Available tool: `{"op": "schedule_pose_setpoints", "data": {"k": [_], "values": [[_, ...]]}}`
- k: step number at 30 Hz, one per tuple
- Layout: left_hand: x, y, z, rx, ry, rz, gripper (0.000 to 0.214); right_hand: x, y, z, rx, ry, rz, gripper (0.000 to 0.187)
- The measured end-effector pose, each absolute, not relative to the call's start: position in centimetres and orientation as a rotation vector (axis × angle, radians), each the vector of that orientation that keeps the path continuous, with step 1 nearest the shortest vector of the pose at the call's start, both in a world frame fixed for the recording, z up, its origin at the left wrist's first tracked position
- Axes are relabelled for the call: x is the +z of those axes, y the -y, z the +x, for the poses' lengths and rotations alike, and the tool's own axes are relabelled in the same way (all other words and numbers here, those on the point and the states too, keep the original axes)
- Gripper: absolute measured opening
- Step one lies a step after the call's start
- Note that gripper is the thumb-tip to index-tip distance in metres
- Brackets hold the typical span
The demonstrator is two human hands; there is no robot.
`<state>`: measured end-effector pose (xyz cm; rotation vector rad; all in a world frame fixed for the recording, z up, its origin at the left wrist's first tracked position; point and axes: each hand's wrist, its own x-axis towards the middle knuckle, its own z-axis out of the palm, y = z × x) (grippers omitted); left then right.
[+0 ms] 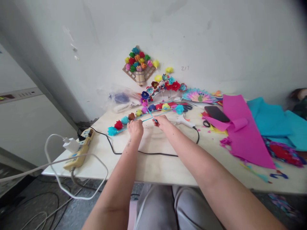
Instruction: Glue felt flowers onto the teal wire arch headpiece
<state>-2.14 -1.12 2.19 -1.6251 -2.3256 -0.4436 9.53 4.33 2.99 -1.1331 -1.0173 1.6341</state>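
My left hand [135, 128] and my right hand [161, 121] are both closed, side by side on a thin blue stick [146, 119] with paper flowers. The stick runs from a cyan flower [111, 131] at the left to another cyan flower [179, 109] at the right. A second thin blue stick [150, 113] crosses it near my right hand's fingers. A row of red, cyan, brown, yellow and pink paper flowers [134, 116] lies just behind my hands on the pale table [158, 166].
A white glue gun [184, 121] with a black cord [144, 152] lies right of my hands. A power strip [80, 150] with a white charger sits at the left table corner. Magenta paper [242, 134], blue paper [271, 119], a black phone [217, 113] and a flower basket ornament [139, 65] on the wall are also there.
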Motion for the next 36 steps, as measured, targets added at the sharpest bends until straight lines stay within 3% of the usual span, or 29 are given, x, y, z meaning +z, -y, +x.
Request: {"op": "schedule_pose_setpoints", "data": {"k": [15, 20, 28, 36], "values": [[1.1, -0.9, 0.4, -0.306, 2.042, -1.964, 0.027, 2.2, -4.0, 12.0, 1.63, 1.284, -1.023, 0.008], [0.9, -1.6, 0.7, -0.302, 2.013, -2.004, 0.026, 2.4, -4.3, 13.8, 1.28, 1.296, -1.103, 0.008], [0.3, -1.5, 1.4, -0.414, 1.985, -1.997, 0.026, 2.3, -6.1, 22.7, 0.306, 1.612, -1.812, 0.017], [0.0, -1.5, 1.3, -0.384, 1.996, -1.979, 0.031, 2.6, -5.4, 26.5, 0.149, 1.63, -2.232, 0.028]]}}
